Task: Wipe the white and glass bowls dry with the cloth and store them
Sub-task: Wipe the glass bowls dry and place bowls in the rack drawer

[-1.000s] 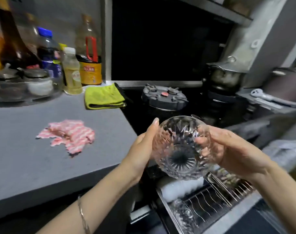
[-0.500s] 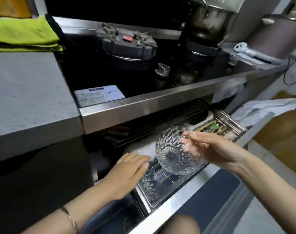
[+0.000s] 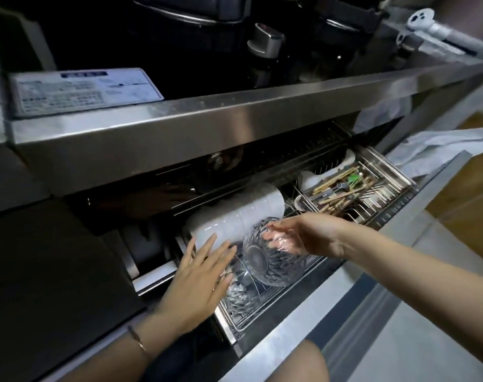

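Observation:
The cut-glass bowl lies on its side in the wire rack of the open drawer, base toward me. My right hand holds it by the rim, fingers inside and visible through the glass. Just behind it, a stack of white bowls lies on its side. My left hand is flat with straight fingers to the left of the bowl, over a second glass bowl in the rack. The cloth is out of view.
A cutlery tray with chopsticks and utensils fills the drawer's right side. The steel stove front overhangs the drawer, with a knob above. A white cloth hangs at the right. My knee is below the drawer front.
The view dropped from the counter to the open drawer. My right hand lowered the glass bowl into the rack beside the white bowls, and my left hand let go and moved flat beside it.

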A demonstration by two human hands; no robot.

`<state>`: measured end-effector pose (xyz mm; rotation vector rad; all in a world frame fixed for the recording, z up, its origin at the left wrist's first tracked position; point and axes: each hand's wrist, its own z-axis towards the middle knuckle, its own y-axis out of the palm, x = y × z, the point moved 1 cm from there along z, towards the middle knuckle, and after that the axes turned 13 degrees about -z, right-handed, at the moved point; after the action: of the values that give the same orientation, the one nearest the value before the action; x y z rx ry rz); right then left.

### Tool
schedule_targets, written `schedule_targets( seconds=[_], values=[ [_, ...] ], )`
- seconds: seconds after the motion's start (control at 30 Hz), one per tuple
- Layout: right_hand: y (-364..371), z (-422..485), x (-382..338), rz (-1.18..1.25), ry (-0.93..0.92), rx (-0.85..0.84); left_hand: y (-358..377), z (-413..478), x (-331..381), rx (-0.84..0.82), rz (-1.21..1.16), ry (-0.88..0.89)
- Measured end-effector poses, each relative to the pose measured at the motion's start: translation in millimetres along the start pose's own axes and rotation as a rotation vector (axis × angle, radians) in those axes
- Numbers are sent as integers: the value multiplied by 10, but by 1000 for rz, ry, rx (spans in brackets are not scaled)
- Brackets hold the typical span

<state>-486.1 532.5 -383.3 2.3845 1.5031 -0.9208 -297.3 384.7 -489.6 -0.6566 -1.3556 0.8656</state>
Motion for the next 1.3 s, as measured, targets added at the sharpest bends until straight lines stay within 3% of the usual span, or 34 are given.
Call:
schedule_targets(
  seconds=[0.2, 0.53, 0.83, 1.3],
  values=[
    [-4, 306, 46, -71, 137, -38, 66, -14, -28, 37, 0, 12],
    [201, 619, 51, -93, 202, -116, 73, 5, -34, 82, -40, 34],
    [339, 693, 60, -171, 185, -67, 60, 11, -29, 105, -65, 48],
    [412, 547, 26, -364, 106, -183, 33, 9, -15, 26, -38, 7]
  ],
)
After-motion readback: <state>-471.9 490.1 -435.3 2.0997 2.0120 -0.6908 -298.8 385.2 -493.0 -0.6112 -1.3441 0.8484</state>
